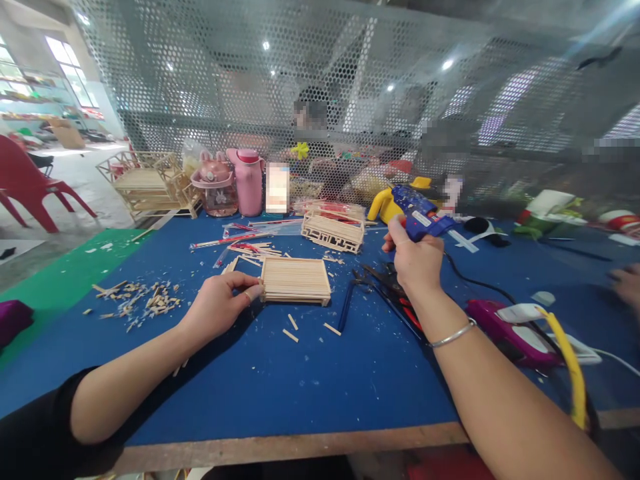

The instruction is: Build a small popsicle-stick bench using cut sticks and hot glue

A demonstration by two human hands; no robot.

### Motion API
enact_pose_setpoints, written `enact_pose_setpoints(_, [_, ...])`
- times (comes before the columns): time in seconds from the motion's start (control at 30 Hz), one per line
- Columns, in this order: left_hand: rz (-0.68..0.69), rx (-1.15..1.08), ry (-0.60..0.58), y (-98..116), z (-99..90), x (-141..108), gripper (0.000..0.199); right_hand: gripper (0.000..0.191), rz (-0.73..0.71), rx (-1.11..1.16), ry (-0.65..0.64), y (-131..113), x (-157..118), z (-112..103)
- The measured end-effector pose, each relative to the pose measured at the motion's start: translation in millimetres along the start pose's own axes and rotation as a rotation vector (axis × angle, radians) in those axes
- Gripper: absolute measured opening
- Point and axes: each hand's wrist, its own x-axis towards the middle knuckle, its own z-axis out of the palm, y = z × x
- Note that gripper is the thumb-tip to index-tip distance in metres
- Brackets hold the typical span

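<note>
My left hand (220,303) pinches the left end of a small flat model built of thin wooden sticks (296,279), which rests on the blue table. Its thumb and forefinger meet at the model's edge. Farther back on the right, my right hand (419,261) is closed round a blue and yellow hot glue gun (413,210), with its fingertips partly hidden. Below that hand lie pliers (383,277) with dark jaws and a blue-handled cutter (346,303). Several short stick pieces (290,335) are scattered in front of the model.
A pile of stick offcuts (145,300) lies left. Behind stand another stick model (334,228), a pink bottle (249,183) and a stick-built frame (150,183). A purple and white power strip (515,330) with cables sits right. Another person's hand (627,287) shows at the right edge.
</note>
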Motion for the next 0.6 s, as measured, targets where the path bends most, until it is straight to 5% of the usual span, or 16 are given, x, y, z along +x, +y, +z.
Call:
enact_pose_setpoints(0.2, [0.010,-0.031,-0.006,1.0,-0.3,0.1,0.029,0.023,-0.138,-0.226,-0.091,18.6,15.9,19.3])
enact_pose_setpoints(0.6, [-0.024,-0.084,-0.046,2.2,-1.0,2.1,0.020,0.040,-0.349,-0.370,-0.357,44.5,28.4,44.0])
